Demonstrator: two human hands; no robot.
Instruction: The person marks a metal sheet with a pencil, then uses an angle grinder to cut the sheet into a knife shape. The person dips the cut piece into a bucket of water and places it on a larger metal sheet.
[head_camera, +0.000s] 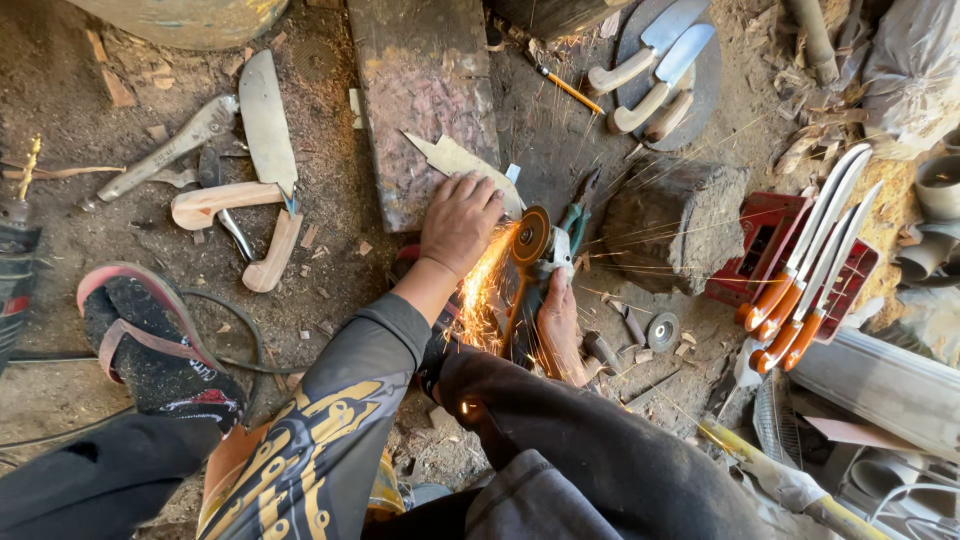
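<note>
Bare steel, a rough-cut knife blank (462, 160) lies on the near end of a scorched wooden plank (425, 95) set on the dirt floor (330, 270). The left hand (460, 222) lies flat over the blank's near part, fingers together and pressing down. The right hand (558, 325) is wrapped around the body of an angle grinder (540, 262), whose disc (529, 235) stands on edge just beside the left hand, at the plank's near right corner, throwing orange sparks (483, 290) back toward the person.

The floor is packed earth strewn with wood chips. Just right of the grinder sits a rough wood block (680, 215), then a red crate (775, 245) with orange-handled knives (800, 290) across it. Beyond the block, a dark round slab (700, 90) carries pale-handled knives (655, 55). Left of the plank lie a wide blade (265, 120), unfinished wooden handles (230, 205) and a metal clamp tool (170, 150); nearer, a sandal (150, 335) beside a black cable (240, 330). Open ground is scant, mostly the strip between plank and sandal.
</note>
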